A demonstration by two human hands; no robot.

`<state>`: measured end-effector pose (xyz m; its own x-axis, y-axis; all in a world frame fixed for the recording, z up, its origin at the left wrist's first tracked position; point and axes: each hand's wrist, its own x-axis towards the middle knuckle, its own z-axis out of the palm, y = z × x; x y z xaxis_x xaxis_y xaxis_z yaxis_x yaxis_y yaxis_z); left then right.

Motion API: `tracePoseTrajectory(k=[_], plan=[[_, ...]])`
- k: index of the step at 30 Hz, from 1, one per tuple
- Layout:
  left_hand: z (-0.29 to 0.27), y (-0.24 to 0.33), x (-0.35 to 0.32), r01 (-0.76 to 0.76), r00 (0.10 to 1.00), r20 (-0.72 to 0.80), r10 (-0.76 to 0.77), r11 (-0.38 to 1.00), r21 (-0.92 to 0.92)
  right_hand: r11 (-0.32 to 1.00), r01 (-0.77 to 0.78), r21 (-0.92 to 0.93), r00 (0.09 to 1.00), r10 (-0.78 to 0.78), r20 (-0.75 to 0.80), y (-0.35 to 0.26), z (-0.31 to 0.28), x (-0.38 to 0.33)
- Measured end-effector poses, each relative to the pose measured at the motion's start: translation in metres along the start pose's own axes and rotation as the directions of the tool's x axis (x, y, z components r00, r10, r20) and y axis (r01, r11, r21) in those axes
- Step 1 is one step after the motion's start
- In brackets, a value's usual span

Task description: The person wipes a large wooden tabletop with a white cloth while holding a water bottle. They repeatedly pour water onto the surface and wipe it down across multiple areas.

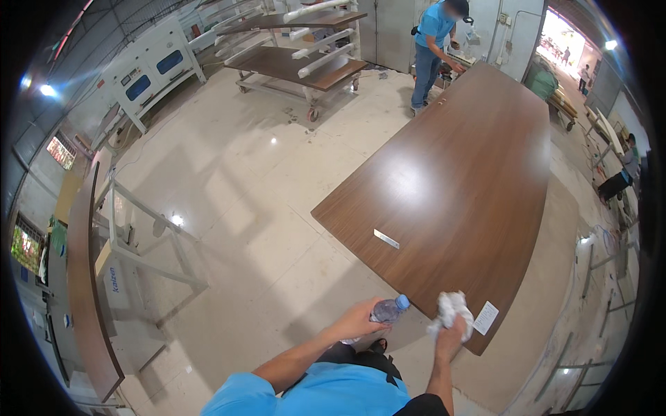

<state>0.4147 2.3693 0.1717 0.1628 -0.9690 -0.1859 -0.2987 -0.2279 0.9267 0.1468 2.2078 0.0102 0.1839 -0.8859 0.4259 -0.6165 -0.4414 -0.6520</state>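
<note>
My left hand (359, 320) is wrapped round a clear plastic bottle (386, 310) with a blue cap, held tilted just off the near edge of a large brown wood-grain panel (458, 187). A crumpled white cloth (452, 306) is gripped in my right hand (452, 334) at the panel's near end; whether it touches the surface I cannot tell. Close to that hand, a white printed label (486, 318) lies on the panel's near right corner. Farther left on the panel rests a small pale strip (386, 239).
A person in a blue shirt (436, 31) reaches over the panel's far end. Behind stands a wheeled rack (305, 87) bearing brown panels, beside a white machine (146, 73). At left, another brown panel (87, 277) lies on a metal frame (149, 260).
</note>
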Motion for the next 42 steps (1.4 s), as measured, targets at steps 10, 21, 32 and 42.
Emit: tracePoseTrajectory(k=[10, 21, 32, 42], plan=[[0.013, 0.037, 0.02, -0.081, 0.991, 0.116, 0.071, 0.993, 0.087, 0.993, -0.075, -0.087, 0.996, 0.078, 0.036, -0.004, 0.007, -0.016], [-0.024, 0.028, 0.069, -0.154, 0.892, 0.409, 0.194, 0.98, -0.128, 0.948, -0.258, -0.187, 0.94, 0.291, 0.176, -0.008, 0.043, -0.031], [-0.117, 0.054, 0.111, -0.158, 0.791, 0.587, 0.173, 0.984, -0.078, 0.656, -0.658, -0.37, 0.745, 0.493, -0.451, -0.004, 0.077, -0.053], [-0.121, 0.061, 0.14, -0.153, 0.686, 0.709, 0.164, 0.985, -0.08, 0.41, -0.754, 0.514, -0.003, 0.78, -0.626, -0.011, 0.072, -0.03]])
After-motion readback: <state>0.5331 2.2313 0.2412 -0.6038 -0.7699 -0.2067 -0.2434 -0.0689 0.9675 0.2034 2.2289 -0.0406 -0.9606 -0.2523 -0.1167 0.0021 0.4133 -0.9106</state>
